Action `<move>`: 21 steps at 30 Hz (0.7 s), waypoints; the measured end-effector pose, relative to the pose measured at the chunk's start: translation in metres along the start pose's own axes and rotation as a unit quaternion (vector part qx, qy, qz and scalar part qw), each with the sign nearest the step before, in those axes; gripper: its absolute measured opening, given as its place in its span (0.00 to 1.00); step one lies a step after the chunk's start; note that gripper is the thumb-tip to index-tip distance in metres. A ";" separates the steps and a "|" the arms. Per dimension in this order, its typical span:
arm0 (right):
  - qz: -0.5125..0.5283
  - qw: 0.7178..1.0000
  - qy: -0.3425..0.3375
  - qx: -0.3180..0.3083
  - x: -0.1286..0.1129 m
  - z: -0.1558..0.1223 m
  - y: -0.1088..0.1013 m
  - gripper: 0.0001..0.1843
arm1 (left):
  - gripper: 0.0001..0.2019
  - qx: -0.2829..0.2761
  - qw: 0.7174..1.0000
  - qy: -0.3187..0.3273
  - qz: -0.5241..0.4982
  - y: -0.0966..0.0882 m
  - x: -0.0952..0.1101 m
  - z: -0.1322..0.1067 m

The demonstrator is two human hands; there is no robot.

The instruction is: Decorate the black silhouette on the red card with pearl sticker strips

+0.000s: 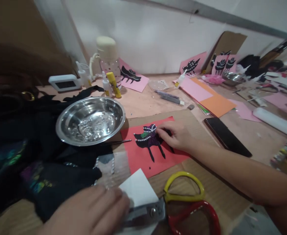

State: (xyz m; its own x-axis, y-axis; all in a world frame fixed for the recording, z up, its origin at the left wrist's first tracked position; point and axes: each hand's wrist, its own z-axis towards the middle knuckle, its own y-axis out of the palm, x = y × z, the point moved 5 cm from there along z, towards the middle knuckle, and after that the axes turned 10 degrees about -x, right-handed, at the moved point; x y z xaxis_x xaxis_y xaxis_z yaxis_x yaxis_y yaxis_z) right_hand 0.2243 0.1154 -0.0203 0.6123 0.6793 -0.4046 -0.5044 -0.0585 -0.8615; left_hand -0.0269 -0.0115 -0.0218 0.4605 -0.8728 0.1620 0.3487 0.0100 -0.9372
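Observation:
On a red sheet [135, 160] lies a black boat-like cutout [143, 143] with legs, white bead rows and green and purple glitter. My right hand [174, 135] rests at its right end, thumb and forefinger pinched against the upper beads; whatever is between the fingertips is too small to make out. In the foreground, my left hand [91, 209] is blurred, palm down by a white paper piece [139, 186] and the blades of scissors [155, 212] with one yellow and one red handle. Its fingertips are too smeared to show a grip. A thin pointed tool [117, 142] lies left of the cutout.
A steel bowl [60, 127] with small clear bits stands at the left, beside dark fabric [67, 186]. Behind it are a glue stick [114, 85] and a bottle [106, 52]. A phone [228, 137] lies at the right, near orange paper [216, 102].

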 end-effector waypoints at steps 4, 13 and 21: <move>-0.024 1.000 0.005 -0.017 -0.003 0.000 -0.001 0.12 | 0.18 -0.043 0.993 -0.109 0.033 -0.023 -0.035 0.018; -0.047 0.992 0.034 -0.116 -0.063 -0.001 -0.016 0.12 | 0.09 -0.125 0.973 -0.194 0.008 -0.030 -0.051 0.011; 0.045 0.962 -0.050 -0.265 -0.137 -0.038 0.002 0.14 | 0.13 -0.151 0.971 -0.180 -0.035 -0.012 -0.053 0.016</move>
State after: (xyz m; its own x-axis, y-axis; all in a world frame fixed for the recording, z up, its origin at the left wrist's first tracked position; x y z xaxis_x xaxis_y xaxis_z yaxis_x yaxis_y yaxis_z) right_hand 0.1623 -0.0053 0.0215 0.5062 0.7187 -0.4767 -0.1551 -0.4679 -0.8701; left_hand -0.0427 0.0426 -0.0141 0.7189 -0.6383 0.2752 0.1586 -0.2349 -0.9590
